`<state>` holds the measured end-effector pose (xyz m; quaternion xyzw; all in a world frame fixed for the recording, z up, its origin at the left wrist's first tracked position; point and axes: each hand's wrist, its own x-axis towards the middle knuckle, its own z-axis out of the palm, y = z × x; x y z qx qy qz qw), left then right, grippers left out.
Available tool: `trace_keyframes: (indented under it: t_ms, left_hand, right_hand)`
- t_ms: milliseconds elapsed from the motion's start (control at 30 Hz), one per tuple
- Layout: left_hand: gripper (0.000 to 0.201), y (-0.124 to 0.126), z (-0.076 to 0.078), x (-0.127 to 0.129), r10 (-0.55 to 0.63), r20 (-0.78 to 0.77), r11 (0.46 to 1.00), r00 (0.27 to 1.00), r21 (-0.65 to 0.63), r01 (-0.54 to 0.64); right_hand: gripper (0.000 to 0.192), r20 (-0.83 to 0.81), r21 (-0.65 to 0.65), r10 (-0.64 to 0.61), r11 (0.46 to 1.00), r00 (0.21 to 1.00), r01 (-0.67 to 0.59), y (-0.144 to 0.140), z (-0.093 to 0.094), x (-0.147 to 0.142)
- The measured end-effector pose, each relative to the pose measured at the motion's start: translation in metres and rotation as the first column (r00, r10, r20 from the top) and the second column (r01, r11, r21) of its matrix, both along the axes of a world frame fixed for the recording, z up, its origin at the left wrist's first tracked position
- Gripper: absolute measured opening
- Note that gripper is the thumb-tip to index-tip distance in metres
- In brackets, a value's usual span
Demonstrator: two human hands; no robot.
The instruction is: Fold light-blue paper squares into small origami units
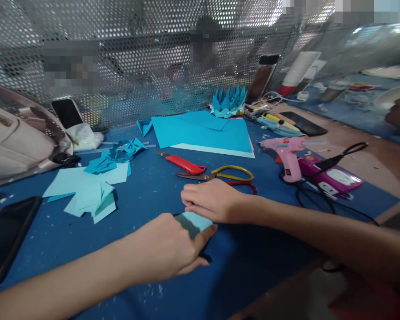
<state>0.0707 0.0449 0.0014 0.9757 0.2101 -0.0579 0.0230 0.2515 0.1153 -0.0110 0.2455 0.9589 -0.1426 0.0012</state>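
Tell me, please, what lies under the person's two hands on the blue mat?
A small light-blue paper piece shows between the left hand and the right hand, both pressing on it. Its edges beneath the palms are covered, so its full shape cannot be seen.

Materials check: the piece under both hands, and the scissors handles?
Small light-blue piece: looks like thin matte craft paper, flat with a crisp edge, pressed by left hand and right hand. Scissors: handles probably glossy plastic, yellow and red; blades look metal.
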Motion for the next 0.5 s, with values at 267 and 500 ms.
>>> trace_keyframes:
  t_ms: [267, 500]
  left_hand:
    - [0.056, -0.010, -0.012, -0.009, 0.023, 0.025, 0.997, 0.999, 0.072, -0.025]
    - [0.046, -0.030, -0.011, -0.051, 0.081, -0.009, 0.996, 0.997, 0.024, -0.081]
  right_hand:
    - [0.013, 0.008, -0.035, 0.046, 0.998, 0.999, -0.046, -0.003, 0.007, 0.004]
    - [0.009, -0.023, -0.053, 0.038, 0.998, 0.999, -0.039, -0.003, 0.007, 0.007]
